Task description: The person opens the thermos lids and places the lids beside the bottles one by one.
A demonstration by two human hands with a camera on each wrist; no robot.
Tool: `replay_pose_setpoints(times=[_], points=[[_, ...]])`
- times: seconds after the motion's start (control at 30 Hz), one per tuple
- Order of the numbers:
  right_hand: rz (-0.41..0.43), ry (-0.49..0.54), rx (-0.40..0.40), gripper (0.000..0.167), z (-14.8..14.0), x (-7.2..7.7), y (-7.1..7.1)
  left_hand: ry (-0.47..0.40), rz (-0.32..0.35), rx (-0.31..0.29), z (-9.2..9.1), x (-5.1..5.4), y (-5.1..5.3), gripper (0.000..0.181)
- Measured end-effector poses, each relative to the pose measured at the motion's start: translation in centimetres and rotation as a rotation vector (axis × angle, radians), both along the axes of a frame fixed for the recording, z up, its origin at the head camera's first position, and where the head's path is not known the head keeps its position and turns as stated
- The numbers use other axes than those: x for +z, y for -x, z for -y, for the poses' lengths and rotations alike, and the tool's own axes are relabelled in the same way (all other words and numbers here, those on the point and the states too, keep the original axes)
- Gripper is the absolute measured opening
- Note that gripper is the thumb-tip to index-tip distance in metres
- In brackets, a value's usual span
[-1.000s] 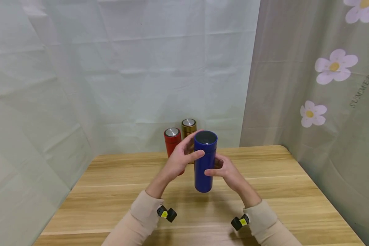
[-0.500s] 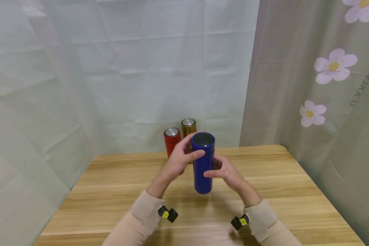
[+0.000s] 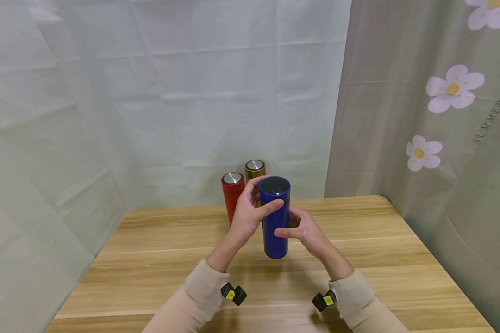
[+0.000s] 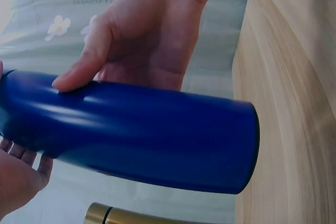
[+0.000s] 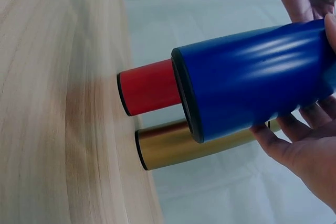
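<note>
A blue thermos flask (image 3: pixel 276 226) with a dark, shiny lid top is held nearly upright by both hands, its base raised off the wooden table (image 3: pixel 158 273). My left hand (image 3: pixel 246 212) grips its upper end, thumb across the front near the lid seam and fingers behind. Lower down, my right hand (image 3: pixel 306 233) holds the body from the right, thumb in front. The right wrist view shows the dark base rim of the flask (image 5: pixel 252 77) and the right-hand fingers (image 5: pixel 278 135) curled against it. Most left-hand fingers are hidden behind the flask.
Behind the left hand stand a red flask (image 3: pixel 233 194) and a gold flask (image 3: pixel 255 170), both with silver-coloured lid tops and partly hidden. A pale curtain (image 3: pixel 216 92) hangs behind the table, and a flowered curtain (image 3: pixel 454 185) hangs to the right.
The blue flask has shifted slightly left, dipped, then risen a little. My left hand and wrist have moved right, the thumb reaching farther across the flask. The right hand has barely moved.
</note>
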State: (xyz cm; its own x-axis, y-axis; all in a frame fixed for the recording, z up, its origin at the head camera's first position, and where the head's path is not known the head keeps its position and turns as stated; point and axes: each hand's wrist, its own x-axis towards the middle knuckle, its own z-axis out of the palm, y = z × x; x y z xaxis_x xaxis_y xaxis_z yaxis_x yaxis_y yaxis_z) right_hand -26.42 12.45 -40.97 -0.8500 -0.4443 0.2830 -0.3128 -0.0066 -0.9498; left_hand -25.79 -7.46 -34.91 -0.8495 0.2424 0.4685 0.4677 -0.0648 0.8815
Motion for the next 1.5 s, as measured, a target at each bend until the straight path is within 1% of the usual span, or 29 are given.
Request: replay_pose_setpoints(times=[0.07,0.17,0.3,0.4,0.43,0.5,0.53,0.63,0.8,0.97,1.2,1.3,1.4,1.47,1.5], points=[[0.0,-0.003,-0.005,0.066,0.0,0.0,0.0,0.007,0.003,0.004,-0.1,0.0,0.0,0.079],[0.001,-0.001,-0.007,0.066,0.0,0.0,0.0,0.049,0.016,-0.029,0.2,0.1,0.0,0.082],[0.007,0.003,0.005,0.066,-0.1,0.0,0.0,0.103,0.021,-0.131,0.8,0.3,0.3,0.086],[0.017,-0.005,0.014,0.065,-0.2,0.1,-0.1,0.103,0.017,-0.203,1.2,0.5,0.6,0.08],[0.019,-0.009,0.015,0.065,-0.3,0.1,-0.1,0.098,0.016,-0.217,1.3,0.5,0.7,0.078],[0.023,-0.01,0.021,0.065,-0.3,0.1,-0.1,0.086,0.014,-0.225,1.4,0.5,0.8,0.072],[0.023,-0.009,0.023,0.065,-0.3,0.1,-0.1,0.081,0.017,-0.22,1.3,0.5,0.8,0.07],[0.019,-0.002,0.029,0.065,-0.3,0.1,-0.1,0.064,0.024,-0.179,1.1,0.5,0.6,0.069],[0.01,0.01,0.027,0.065,-0.2,0.0,0.0,0.01,0.036,-0.114,0.6,0.3,0.3,0.074],[0.004,0.012,0.018,0.064,0.0,-0.2,0.0,-0.035,0.009,-0.057,-0.1,0.2,0.0,0.079],[-0.026,0.008,-0.012,0.06,0.3,-0.1,-0.1,-0.07,-0.025,0.045,-0.7,0.0,-0.2,0.077],[-0.034,-0.002,-0.026,0.062,0.5,-0.1,-0.2,-0.074,-0.032,0.098,-1.0,-0.1,-0.4,0.077],[-0.028,-0.012,-0.062,0.066,0.6,-0.2,-0.1,-0.05,-0.032,0.151,-1.2,-0.1,-0.6,0.081],[-0.02,-0.015,-0.087,0.069,0.6,-0.2,-0.1,-0.026,-0.027,0.163,-1.2,-0.1,-0.6,0.085],[-0.015,-0.013,-0.096,0.07,0.5,-0.2,-0.1,-0.014,-0.026,0.157,-1.2,-0.1,-0.6,0.087]])
